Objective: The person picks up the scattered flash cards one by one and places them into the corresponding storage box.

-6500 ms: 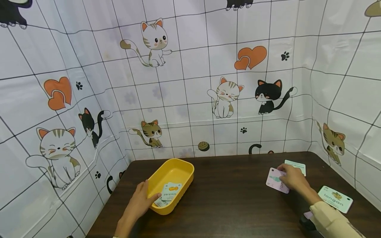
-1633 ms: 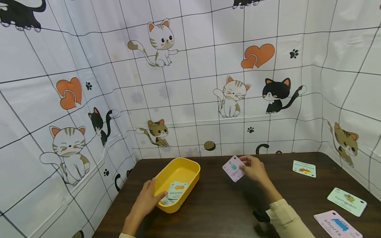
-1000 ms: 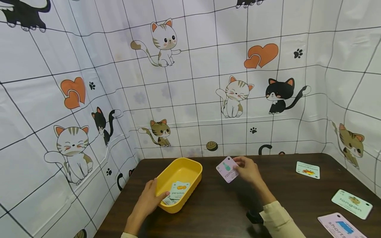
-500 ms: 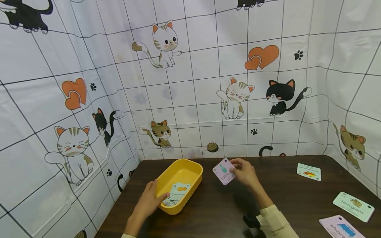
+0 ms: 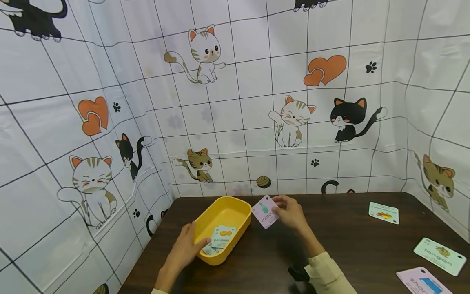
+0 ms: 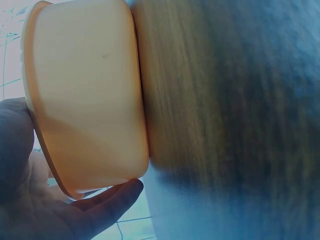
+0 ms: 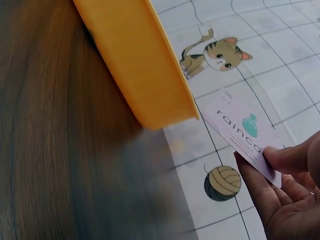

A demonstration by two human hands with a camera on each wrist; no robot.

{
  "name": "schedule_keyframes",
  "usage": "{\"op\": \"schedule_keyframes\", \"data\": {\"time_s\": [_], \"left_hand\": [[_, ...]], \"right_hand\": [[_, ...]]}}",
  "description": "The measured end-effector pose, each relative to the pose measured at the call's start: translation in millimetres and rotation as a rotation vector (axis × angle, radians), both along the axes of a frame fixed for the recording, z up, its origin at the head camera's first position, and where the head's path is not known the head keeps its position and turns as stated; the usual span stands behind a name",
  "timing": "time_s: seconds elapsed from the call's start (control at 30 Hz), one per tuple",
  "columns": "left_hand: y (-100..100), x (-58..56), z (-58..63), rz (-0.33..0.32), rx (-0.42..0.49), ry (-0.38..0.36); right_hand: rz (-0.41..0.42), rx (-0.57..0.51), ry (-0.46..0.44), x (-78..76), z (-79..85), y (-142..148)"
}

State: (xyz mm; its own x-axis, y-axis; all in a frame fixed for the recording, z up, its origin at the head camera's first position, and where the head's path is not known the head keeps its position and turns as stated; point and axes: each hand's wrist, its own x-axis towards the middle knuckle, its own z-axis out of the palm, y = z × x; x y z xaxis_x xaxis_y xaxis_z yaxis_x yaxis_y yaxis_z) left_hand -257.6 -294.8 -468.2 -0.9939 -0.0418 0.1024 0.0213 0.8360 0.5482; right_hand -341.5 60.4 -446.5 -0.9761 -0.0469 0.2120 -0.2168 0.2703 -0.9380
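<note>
A yellow plastic bin (image 5: 214, 210) stands on the dark table. At its near left corner my left hand (image 5: 182, 250) grips the rim, the thumb over the edge and the fingers along the outside. Inside the bin lie a few pale green cards; the top one, a persimmon card (image 5: 223, 236), partly covers another. Between thumb and fingers my right hand (image 5: 291, 213) pinches a pink card (image 5: 265, 212) reading "rainco", the rest of the word covered. In the right wrist view this pink card (image 7: 242, 130) is tilted above the table, close to the bin's wall (image 7: 145, 65).
At the right of the table (image 5: 352, 245) lie a green card with an orange picture (image 5: 383, 212), a longan card (image 5: 440, 256) and a pink shorts card (image 5: 424, 281), cut off below. A cat-print curtain (image 5: 242, 102) hangs behind and at the sides.
My right hand has lifted the pink card from beside the far-right green card and carried it left to the bin's right side. The shorts card has come into view. My left hand keeps its grip.
</note>
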Motion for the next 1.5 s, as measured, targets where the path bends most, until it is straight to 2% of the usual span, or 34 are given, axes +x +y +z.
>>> {"op": "schedule_keyframes", "data": {"time_s": [0.23, 0.47, 0.8, 1.5], "left_hand": [[0.7, 0.8, -0.9, 0.004, -0.004, 0.0], [2.4, 4.2, -1.3, -0.016, -0.003, 0.044], [1.0, 1.8, -1.1, -0.007, -0.012, 0.035], [0.1, 0.9, -1.1, -0.01, -0.007, 0.05]], "right_hand": [[0.015, -0.017, -0.023, 2.0, 1.9, -13.0], [0.019, -0.024, -0.017, 0.8, -0.5, -22.1], [0.042, -0.051, -0.022, -0.8, -1.0, -38.8], [0.082, -0.009, -0.008, -5.7, 4.5, -66.3]]}}
